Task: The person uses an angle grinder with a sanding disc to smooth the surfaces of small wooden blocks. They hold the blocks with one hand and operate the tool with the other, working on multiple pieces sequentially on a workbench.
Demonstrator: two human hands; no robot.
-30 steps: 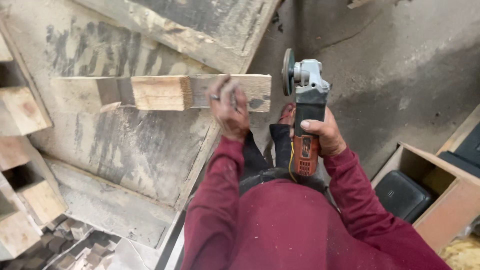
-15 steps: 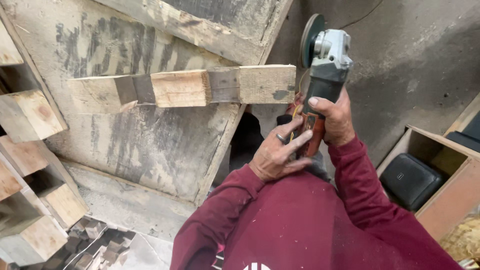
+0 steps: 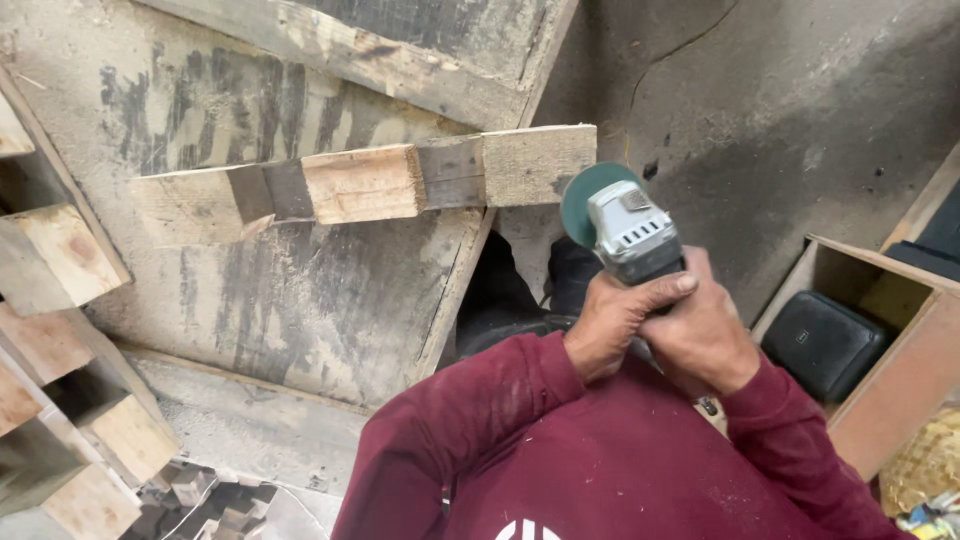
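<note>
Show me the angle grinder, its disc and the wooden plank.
angle grinder (image 3: pixel 632 232), head view, grey gear housing.
disc (image 3: pixel 582 195), head view, green face.
wooden plank (image 3: pixel 360 183), head view, pale middle block.

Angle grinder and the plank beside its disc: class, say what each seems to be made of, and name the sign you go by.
Angle grinder: grey head looks like cast metal, matte with vent slots; its green disc seems abrasive. Plank: rough sawn wood, unfinished, with visible grain and grey weathered patches. Both hands, left hand and right hand, grip the tool.
</note>
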